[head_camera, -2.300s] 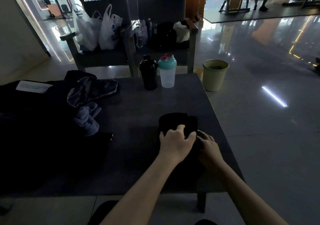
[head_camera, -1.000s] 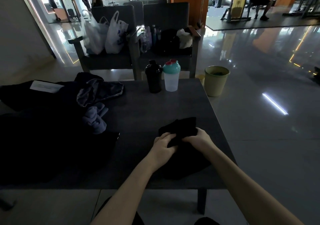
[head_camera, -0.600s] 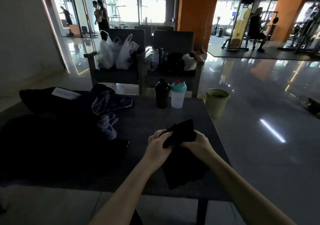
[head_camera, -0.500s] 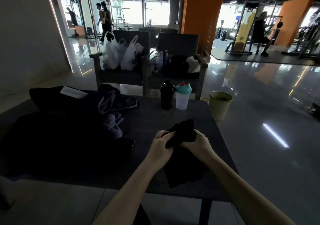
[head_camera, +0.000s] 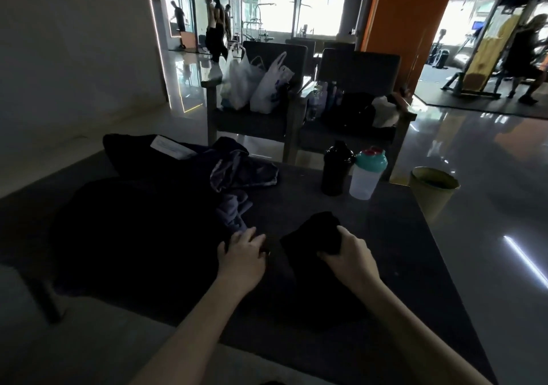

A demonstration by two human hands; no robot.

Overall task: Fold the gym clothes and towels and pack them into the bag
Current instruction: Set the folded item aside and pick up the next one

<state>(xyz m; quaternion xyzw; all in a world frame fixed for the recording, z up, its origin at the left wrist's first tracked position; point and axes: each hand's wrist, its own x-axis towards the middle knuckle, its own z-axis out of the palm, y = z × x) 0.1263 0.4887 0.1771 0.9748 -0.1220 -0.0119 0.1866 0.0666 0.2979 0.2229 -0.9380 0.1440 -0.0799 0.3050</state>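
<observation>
My right hand (head_camera: 347, 254) grips a folded black garment (head_camera: 314, 233) just above the dark table (head_camera: 394, 236). My left hand (head_camera: 241, 251) is off the garment and rests with spread fingers at the right edge of a large black bag (head_camera: 133, 230) on the table's left; the bag is too dark to make out its opening. Behind the bag lie a crumpled grey-blue garment (head_camera: 246, 171) and a bluish towel (head_camera: 234, 209). A black cloth with a white label (head_camera: 169, 147) sits at the far left.
A black shaker bottle (head_camera: 336, 168) and a clear one with a teal lid (head_camera: 367, 174) stand at the table's far edge. Right of the table is a green bin (head_camera: 433, 189). Two chairs (head_camera: 258, 117) behind hold white plastic bags and other items. People stand far off.
Both hands held the black garment before; my left hand has let go and moved left to the bag's edge. My right hand still holds the garment. My view swung left.
</observation>
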